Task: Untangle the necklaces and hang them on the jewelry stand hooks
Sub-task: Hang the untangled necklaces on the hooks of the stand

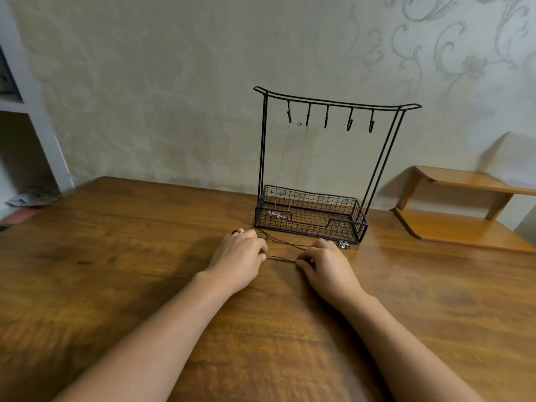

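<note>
One stand (316, 175) with five hooks (326, 116) carries one thin chain (293, 158), while one dark cord (282, 258) lies on the table (145, 256), pinched by curled left hand (239, 255) and right hand (324, 264).

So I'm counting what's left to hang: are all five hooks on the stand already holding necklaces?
No. Only a thin silver chain hangs at the left hooks of the stand; the dark cord necklace lies on the table.

Both hands rest on the desk (145, 271), left hand (240, 253) and right hand (327, 265) pinching a dark cord necklace (282, 259) (a thin chain (290, 166) hangs on the jewelry stand (322, 169)).
</note>
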